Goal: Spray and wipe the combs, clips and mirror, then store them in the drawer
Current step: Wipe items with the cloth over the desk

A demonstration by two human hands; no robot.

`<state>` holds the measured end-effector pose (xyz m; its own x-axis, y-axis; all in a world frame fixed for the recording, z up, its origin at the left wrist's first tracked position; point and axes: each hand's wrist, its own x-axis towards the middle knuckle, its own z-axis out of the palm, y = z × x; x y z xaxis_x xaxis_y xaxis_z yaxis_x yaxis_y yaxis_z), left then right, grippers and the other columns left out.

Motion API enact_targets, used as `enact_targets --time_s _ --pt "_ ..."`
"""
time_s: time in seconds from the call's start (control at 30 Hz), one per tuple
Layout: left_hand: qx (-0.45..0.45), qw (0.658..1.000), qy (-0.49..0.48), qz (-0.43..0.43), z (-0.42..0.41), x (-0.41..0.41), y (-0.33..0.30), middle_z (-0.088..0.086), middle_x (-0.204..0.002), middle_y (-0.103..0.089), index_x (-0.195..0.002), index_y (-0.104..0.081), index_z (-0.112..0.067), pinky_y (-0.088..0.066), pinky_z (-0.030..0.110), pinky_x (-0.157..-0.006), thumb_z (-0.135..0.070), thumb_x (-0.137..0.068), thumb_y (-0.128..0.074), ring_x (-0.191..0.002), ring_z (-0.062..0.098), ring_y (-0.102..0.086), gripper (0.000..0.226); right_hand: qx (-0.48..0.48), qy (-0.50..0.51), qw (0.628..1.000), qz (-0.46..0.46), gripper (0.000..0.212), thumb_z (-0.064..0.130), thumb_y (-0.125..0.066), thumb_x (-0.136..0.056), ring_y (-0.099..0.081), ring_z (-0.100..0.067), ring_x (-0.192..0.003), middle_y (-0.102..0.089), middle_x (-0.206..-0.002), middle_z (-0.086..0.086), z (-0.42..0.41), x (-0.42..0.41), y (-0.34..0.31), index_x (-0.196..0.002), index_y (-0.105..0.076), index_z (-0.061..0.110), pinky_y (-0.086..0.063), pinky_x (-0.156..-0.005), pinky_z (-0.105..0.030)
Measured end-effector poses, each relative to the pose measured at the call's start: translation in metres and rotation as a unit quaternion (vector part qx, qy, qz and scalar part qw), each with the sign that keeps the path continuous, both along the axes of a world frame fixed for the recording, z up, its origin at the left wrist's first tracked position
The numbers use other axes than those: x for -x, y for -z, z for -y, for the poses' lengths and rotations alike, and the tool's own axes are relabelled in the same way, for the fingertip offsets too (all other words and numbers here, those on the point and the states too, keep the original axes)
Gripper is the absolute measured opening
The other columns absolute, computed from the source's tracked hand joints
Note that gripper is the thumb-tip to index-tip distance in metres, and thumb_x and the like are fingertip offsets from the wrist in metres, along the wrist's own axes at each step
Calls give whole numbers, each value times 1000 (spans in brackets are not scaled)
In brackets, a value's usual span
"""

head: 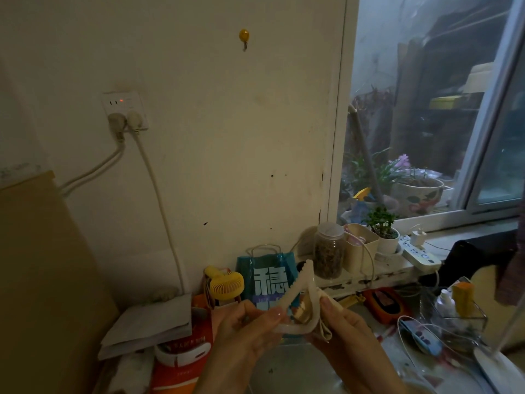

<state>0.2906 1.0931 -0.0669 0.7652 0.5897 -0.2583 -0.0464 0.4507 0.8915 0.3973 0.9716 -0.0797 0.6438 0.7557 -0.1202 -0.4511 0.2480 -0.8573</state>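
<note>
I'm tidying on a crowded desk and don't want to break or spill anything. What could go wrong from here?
1. The clip is held spread open between the left hand and right hand; if a finger slips it may snap shut on a fingertip.
2. If dropped, it could fall among the cables and bottles beside the hands.

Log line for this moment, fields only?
step: wiping clip | left hand: holds clip | right hand: presses cloth on clip | clip: open, raised | drawer: not in view
</note>
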Motion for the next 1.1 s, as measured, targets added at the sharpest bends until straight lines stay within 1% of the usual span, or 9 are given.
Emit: enact_targets --time_s 0.1,0.2,0.43,0.63,0.73,0.8,0.9,1.0,1.1 --pt "-40 998 35 -29 -5 4 5 19 -91 -72 -75 -63 -2 -54 38 -74 -12 -51 -77 -86 30 -71 30 7 -14 1000 17 37 26 -54 -81 -67 -33 -92 -67 -104 -27 2 -2 -1 -93 -72 -4 -53 -79 -40" --pt "-101 990 97 -34 -9 8 6 8 -96 -74 -88 -77 -18 -50 47 -94 -18 -52 -85 -100 27 -67 37 9 -26 999 33 42 27 -49 -86 -64 -38 -100 -66 -106 -27 3 -4 0 -102 -68 -6 -54 -79 -40" --pt "-147 981 126 -25 -7 9 4 -1 -111 -70 -89 -78 -28 -42 46 -104 -25 -60 -79 -113 22 -59 30 62 86 990 97 35 33 -55 -73 -67 -31 -83 -71 -87 -22 8 -9 -2 -77 -75 4 -50 -78 -40" --pt "-196 979 44 -18 -4 6 6 -6 -88 -74 -77 -76 -41 -50 35 -91 -29 -54 -78 -92 12 -67 25 52 101 971 210 26 31 -54 -72 -68 -4 -70 -74 -78 0 12 -1 -11 -79 -74 15 -46 -60 -18" --pt "-240 970 31 -20 2 3 5 -6 -82 -75 -75 -75 -32 -51 22 -75 -22 -60 -78 -82 7 -68 18 48 126 954 268 27 40 -65 -68 -65 -16 -71 -71 -76 -11 7 7 -11 -70 -75 16 -50 -61 -23" --pt "-254 967 19 -19 4 3 7 -6 -81 -75 -85 -72 -28 -50 13 -66 -11 -66 -79 -80 6 -68 26 51 149 934 322 47 63 -71 -63 -64 -25 -74 -67 -76 -17 3 7 -7 -73 -75 17 -55 -67 -32" --pt "-269 962 27 -33 4 1 10 -9 -86 -74 -92 -71 -22 -51 12 -67 -8 -66 -81 -85 3 -68 32 67 184 913 358 57 81 -63 -48 -63 -24 -75 -68 -76 -11 1 6 -2 -74 -75 32 -55 -72 -41" --pt "-279 958 47 -45 4 -1 12 -14 -93 -73 -96 -69 -22 -52 19 -79 -13 -65 -83 -93 1 -66 35 61 211 904 368 39 74 -69 -53 -64 -17 -73 -70 -77 -6 -1 6 -2 -74 -74 42 -54 -68 -36" --pt "-274 958 70 -43 4 -3 11 -14 -95 -73 -103 -67 -22 -52 14 -71 -11 -68 -81 -91 0 -67 39 56 213 891 397 17 52 -78 -61 -64 -11 -73 -71 -79 2 -2 7 -4 -76 -72 47 -51 -67 -27"
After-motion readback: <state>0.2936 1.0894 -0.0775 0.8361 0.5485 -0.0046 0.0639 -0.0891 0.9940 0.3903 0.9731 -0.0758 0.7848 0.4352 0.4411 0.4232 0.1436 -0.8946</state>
